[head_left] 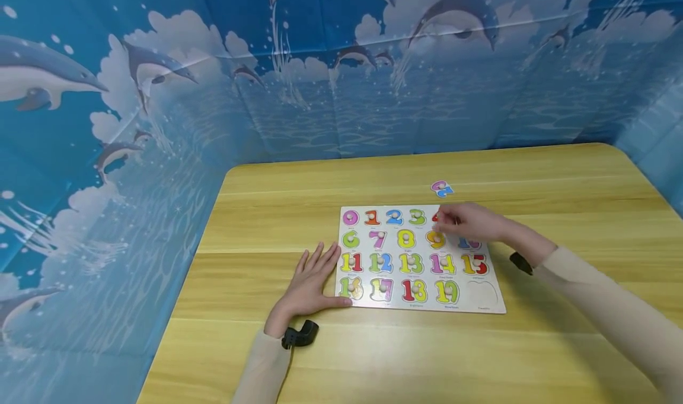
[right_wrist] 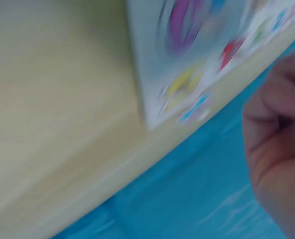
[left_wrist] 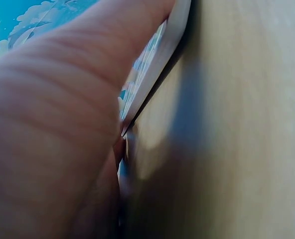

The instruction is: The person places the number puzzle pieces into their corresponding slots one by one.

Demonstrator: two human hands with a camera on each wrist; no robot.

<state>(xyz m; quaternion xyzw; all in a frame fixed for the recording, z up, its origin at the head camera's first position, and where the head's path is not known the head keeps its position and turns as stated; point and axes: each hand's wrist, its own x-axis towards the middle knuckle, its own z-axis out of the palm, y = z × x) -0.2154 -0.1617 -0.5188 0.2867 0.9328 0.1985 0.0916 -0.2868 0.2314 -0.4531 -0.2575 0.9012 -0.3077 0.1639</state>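
A white number puzzle board [head_left: 495,308] lies on the table, its knobbed number pieces seated in rows. The recess [head_left: 482,293] at its lower right corner holds no piece. Beyond the board's far edge lies a loose blue and purple piece [head_left: 441,188], probably the 20. My left hand [head_left: 312,279] has its fingers spread beside the board's left edge, thumb on the lower left corner. Over the upper right part, near the 4 and the 9 [head_left: 435,239], is my right hand [head_left: 472,221], fingers loosely bent, no piece visible in them. The right wrist view is blurred.
The wood-patterned table [head_left: 251,214] extends around the board, with rounded far corners. A blue curtain [head_left: 299,119] printed with dolphins hangs behind and to the left. A black wrist camera [head_left: 301,334] sits low over the table by the left wrist.
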